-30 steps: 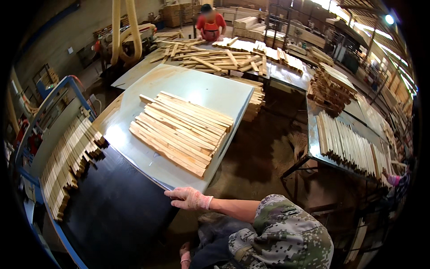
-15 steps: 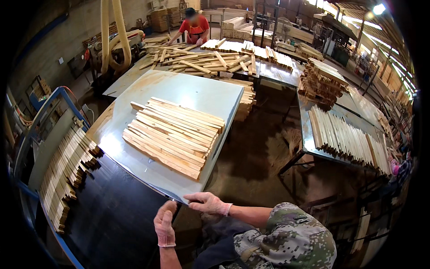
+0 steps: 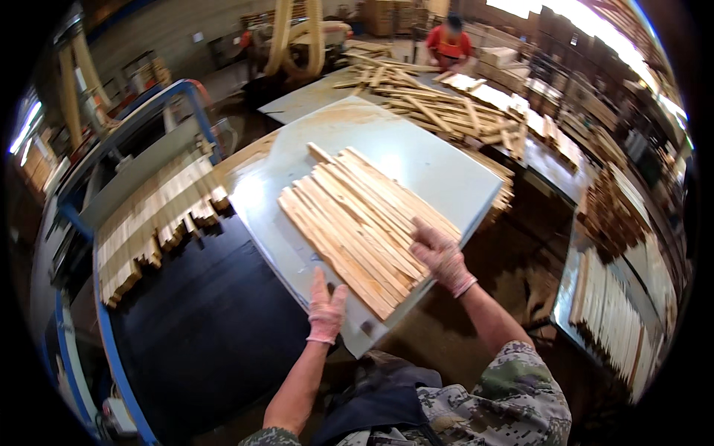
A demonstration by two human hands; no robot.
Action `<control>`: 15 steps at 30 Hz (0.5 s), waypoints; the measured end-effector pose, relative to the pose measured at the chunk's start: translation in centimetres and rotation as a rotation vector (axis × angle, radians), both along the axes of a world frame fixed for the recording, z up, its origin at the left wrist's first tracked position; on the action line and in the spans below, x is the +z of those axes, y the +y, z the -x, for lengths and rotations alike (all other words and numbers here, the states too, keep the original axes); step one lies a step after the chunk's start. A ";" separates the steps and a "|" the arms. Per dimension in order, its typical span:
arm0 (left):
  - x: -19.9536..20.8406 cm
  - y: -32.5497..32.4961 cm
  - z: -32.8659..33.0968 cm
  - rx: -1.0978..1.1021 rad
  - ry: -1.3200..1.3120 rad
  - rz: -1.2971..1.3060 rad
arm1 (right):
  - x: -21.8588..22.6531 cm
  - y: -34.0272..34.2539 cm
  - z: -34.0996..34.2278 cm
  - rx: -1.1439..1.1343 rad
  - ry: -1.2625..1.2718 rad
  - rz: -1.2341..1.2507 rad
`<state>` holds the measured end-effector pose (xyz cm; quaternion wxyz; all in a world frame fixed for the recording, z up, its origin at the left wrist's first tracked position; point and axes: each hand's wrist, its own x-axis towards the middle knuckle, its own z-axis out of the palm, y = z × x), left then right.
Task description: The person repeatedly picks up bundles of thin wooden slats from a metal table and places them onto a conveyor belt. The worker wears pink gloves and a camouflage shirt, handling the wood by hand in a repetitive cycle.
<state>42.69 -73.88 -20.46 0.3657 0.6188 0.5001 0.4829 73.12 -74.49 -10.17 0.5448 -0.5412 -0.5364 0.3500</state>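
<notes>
A row of pale wooden strips (image 3: 357,230) lies side by side on a smooth grey tabletop (image 3: 256,195) in front of me. My left hand (image 3: 326,306), in a pale pink work glove, is by the near left edge of the row. Its fingers are spread and nothing is in them. Over the right-hand ends of the strips is my right hand (image 3: 440,256), also gloved, with fingers stretched out. Whether it touches the wood I cannot tell. One strip (image 3: 320,153) sticks out beyond the others at the far left.
To the left, a dark belt or bed (image 3: 193,327) carries another row of strips (image 3: 152,227) beside a blue frame (image 3: 195,111). Loose strips (image 3: 439,104) are heaped on the far table, near a person in red (image 3: 448,48). Stacked strips (image 3: 610,208) stand at right.
My view has turned left. Both hands have moved from the tabletop's near corner up to the row of strips, the right hand now over their ends and the left beside them.
</notes>
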 end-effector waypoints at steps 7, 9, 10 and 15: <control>-0.1 4.2 -1.4 0.179 0.458 -0.075 | -0.7 16.1 -6.2 -0.167 -0.608 0.058; 0.2 5.1 -1.5 0.174 0.518 -0.032 | -1.8 20.6 -8.1 -0.217 -0.750 0.160; 0.8 5.2 -1.3 0.163 0.505 -0.049 | -1.8 22.5 -8.3 -0.247 -0.821 0.203; 1.2 5.0 -1.5 0.200 0.551 -0.072 | -2.7 28.8 -6.6 -0.133 -0.828 0.554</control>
